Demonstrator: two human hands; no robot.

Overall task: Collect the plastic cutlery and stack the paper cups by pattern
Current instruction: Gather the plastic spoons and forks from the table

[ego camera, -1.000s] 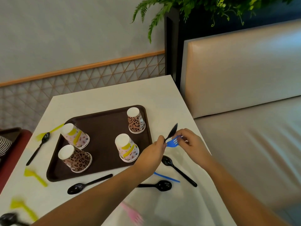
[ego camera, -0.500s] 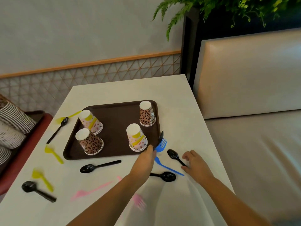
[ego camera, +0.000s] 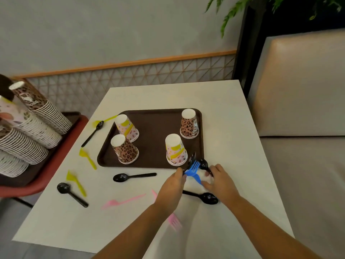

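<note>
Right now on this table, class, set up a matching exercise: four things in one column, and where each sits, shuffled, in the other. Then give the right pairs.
Things:
1. blue fork
2. pink fork
3. leopard cup
4. long cup stacks

Places:
A. far right corner of the brown tray
B. red side tray, left of the table
C. held in the left hand
D. bare tabletop, near the front

Pairs: 1-C, 2-D, 3-A, 4-B

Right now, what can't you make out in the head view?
- Left hand: how many pieces it holds; blue fork and a dark piece overlap, fingers cover the handles.
- Right hand: grip on black spoon covered by fingers.
- Pink fork: motion-blurred, partly behind the left arm.
- Cup stacks: cut by left edge.
</note>
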